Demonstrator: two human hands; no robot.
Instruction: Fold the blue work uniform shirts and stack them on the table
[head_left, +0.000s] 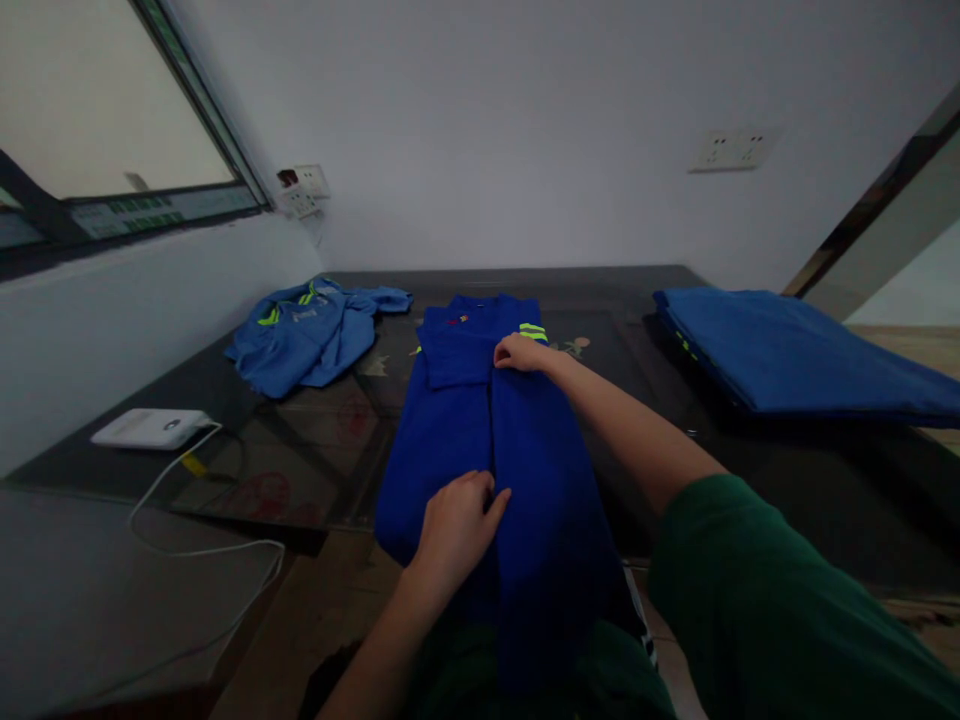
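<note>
A dark blue work jacket (pixel 442 430) with yellow-green reflective bands lies lengthwise before me, its collar toward the wall and its lower part hanging over the table's near edge. Its sides are folded in so that their edges meet near the middle. At the upper part, my right hand (pixel 519 352) pinches the edge of the right-hand fold. Lower down, my left hand (pixel 459 522) rests on the cloth beside the middle line, its thumb apart from the curled fingers; nothing shows clearly between them.
On the dark table (pixel 622 400), a crumpled lighter blue jacket (pixel 315 335) lies at the back left. A stack of folded blue garments (pixel 787 350) sits at the right. Nearer on the left is a white power bank (pixel 150 428) with a white cable (pixel 172 470) trailing off the edge.
</note>
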